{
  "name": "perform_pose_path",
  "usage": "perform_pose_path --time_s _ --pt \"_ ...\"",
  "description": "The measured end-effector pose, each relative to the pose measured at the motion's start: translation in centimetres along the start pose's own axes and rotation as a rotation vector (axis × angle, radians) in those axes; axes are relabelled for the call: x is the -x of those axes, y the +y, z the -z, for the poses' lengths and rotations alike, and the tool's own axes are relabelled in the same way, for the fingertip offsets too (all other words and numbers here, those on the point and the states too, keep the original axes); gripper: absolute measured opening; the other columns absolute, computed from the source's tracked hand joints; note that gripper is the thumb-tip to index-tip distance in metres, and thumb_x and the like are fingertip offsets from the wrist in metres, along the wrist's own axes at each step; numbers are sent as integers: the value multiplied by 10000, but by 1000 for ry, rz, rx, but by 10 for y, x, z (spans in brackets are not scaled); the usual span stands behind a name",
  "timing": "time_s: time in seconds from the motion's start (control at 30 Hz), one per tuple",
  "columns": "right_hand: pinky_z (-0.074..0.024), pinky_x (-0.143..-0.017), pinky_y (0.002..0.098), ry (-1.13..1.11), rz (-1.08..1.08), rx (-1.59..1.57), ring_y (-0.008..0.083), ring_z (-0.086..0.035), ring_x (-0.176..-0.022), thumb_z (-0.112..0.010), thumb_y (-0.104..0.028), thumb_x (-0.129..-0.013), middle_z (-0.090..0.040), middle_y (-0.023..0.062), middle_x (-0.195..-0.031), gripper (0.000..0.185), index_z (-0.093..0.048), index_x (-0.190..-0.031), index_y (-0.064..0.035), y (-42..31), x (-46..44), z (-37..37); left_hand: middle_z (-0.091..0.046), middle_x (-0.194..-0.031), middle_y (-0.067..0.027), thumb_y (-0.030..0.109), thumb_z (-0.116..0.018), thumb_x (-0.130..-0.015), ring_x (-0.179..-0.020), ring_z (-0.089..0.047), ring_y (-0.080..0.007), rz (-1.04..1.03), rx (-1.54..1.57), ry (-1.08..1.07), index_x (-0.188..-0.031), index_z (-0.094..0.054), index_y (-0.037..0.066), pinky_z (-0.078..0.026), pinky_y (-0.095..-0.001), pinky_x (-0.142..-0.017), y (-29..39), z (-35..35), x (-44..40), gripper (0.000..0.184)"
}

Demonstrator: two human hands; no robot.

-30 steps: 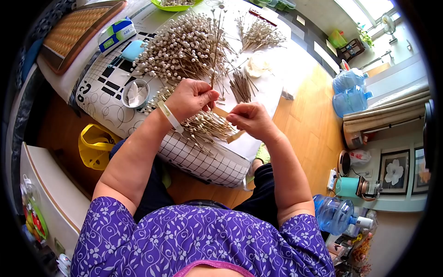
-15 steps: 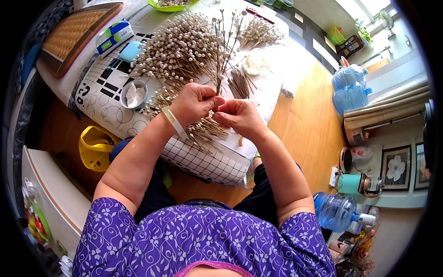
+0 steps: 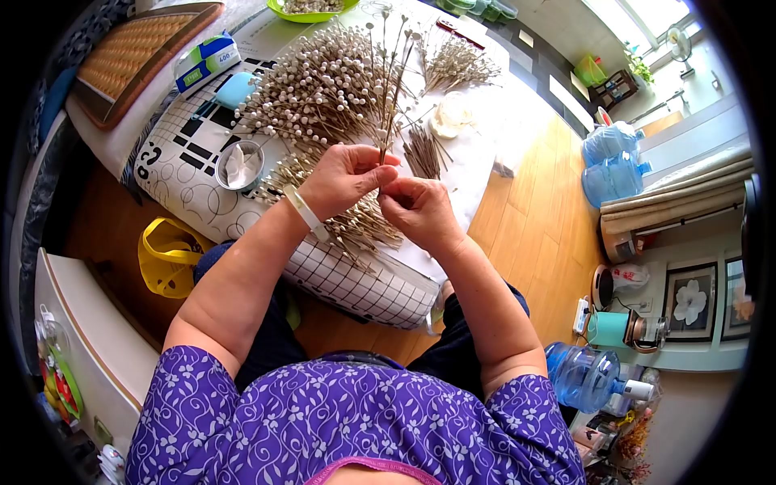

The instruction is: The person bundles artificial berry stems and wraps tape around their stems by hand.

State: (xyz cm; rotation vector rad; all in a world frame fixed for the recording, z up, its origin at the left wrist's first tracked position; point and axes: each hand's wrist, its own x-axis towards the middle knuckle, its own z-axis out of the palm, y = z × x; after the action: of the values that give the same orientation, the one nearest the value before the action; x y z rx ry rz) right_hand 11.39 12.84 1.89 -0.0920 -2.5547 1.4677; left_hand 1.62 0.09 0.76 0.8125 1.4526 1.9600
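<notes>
My left hand [image 3: 349, 182], with a pale bangle on the wrist, pinches a small upright bunch of thin brown stems [image 3: 390, 95] with round bud tips. Close beside it, my right hand [image 3: 423, 212] is closed in a pinch just below the stems' lower end; what its fingertips hold is too small to make out. Behind my hands spreads a large pile of white-budded stems [image 3: 311, 89]. More cut stems [image 3: 360, 230] lie under my wrists. A bundle of bare brown sticks [image 3: 422, 153] and a cream-coloured coil [image 3: 453, 117] lie to the right.
On the patterned tablecloth [image 3: 170, 182] stand a tin with white pieces [image 3: 240, 166], a light blue case [image 3: 235, 90], a tissue pack [image 3: 208, 63] and a green basket [image 3: 311, 14]. Another stem bunch [image 3: 461, 65] lies at the back right. A yellow bag [image 3: 166, 259] hangs left; water bottles [image 3: 586, 373] stand right.
My right hand has shifted slightly down and its fingers have curled in more. The bunch in my left hand leans a little differently. The view has moved slightly.
</notes>
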Motion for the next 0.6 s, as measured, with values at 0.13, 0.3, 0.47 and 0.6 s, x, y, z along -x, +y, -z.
perform_pose_path --time_s 0.13,0.3,0.47,0.6 --pt "-391 -468 246 -20 -27 -49 82 -443 -464 -596 -80 -713 -509 81 -521 94 -609 -718 13 8 0 1 -639 -740 -64 99 -599 -817 -672 -586 -88 -11 -102 -57 -832 -622 -34 -482 -219 -629 -3 7 -3 136" --pt "-382 -458 246 -40 -72 -202 68 -430 -465 -608 -81 -709 -510 66 -514 96 -610 -723 14 18 2 -3 -636 -730 -74 81 -613 -803 -662 -588 -94 70 -200 -62 -818 -619 -36 -483 -213 -606 1 9 -3 119" --pt "-376 -448 245 0 -26 -31 62 -426 -459 -607 -89 -714 -502 68 -504 105 -612 -731 14 3 3 -2 -635 -730 -73 78 -614 -801 -659 -586 -95 51 -187 -67 -819 -617 -35 -482 -213 -604 -3 11 -3 114" --pt "-374 -444 246 25 -25 -51 59 -424 -453 -600 -95 -720 -493 76 -500 110 -614 -737 12 12 1 -1 -631 -756 -65 64 -593 -815 -682 -577 -84 -4 -16 -50 -808 -605 -35 -478 -215 -636 -1 3 -2 100"
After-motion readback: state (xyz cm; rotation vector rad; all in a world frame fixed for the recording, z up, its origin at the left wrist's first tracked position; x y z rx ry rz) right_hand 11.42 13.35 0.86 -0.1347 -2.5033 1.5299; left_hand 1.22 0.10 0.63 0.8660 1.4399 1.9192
